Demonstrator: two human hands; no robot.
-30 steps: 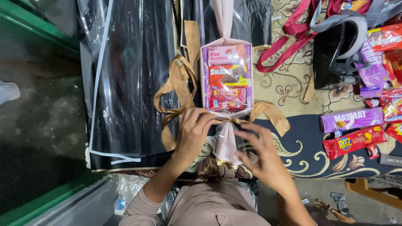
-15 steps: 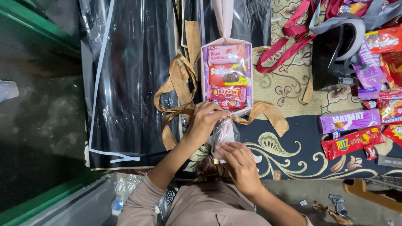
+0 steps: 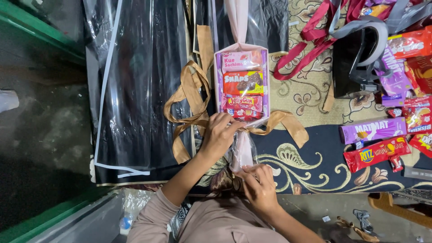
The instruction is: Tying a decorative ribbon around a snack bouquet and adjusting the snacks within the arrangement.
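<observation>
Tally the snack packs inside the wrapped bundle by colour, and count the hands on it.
Pink packs: 1
Orange packs: 1
Red packs: 2, counting the small one at the bottom
Hands on the bundle: 2, left hand at the gold ribbon, right hand on the clear wrap end
Total: 4 packs, 2 hands

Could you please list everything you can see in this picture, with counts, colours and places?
snack bundle: one, pink wrap around red, orange and pink packets, centre
ribbon: one, gold-brown, tied at the bundle's lower end
plastic sheets: several, black with white edges, left of the bundle
carpet: one, dark blue and cream, underneath
purple box: one, right
red packet: one, below the purple box
straps: red, upper right
black bag: one, upper right
left hand: on the ribbon knot
right hand: fingers pinching the wrap's tail
</observation>
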